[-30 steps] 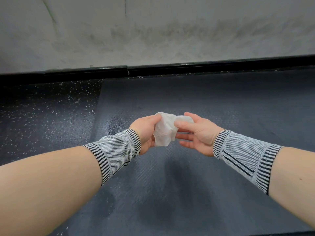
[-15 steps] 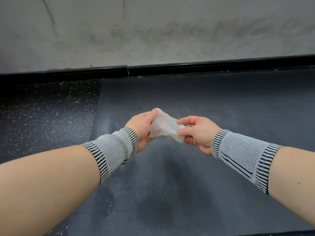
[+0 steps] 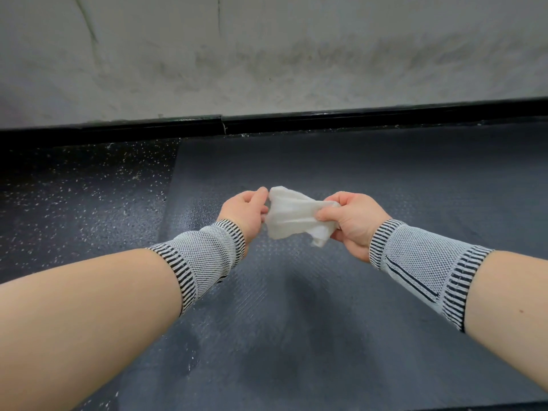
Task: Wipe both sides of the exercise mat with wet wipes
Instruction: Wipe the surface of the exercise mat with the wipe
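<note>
You hold the wet wipe (image 3: 293, 221) in the air between both hands, above the exercise mat (image 3: 385, 179), which lies flat on the speckled floor (image 3: 74, 197) with its far edge near the black baseboard (image 3: 326, 118). Your left hand (image 3: 244, 213) pinches the wipe's upper corner between thumb and fingertips. Your right hand (image 3: 353, 221) has its fingers curled round the other end, thumb on top, with a loose tail hanging below the fist.

The wipe looks light, limp and damp; it probably bunches and twists rather than keeping a shape, so take it by its edges or corners if you want it spread, and fold it into a flat pad under your palm before you press it down. Thin wet cloth may tear if you pull the ends hard apart.

The mat looks soft, flexible and textured, likely grippy enough to drag at the wipe. To turn it over, grip it along a side edge.
</note>
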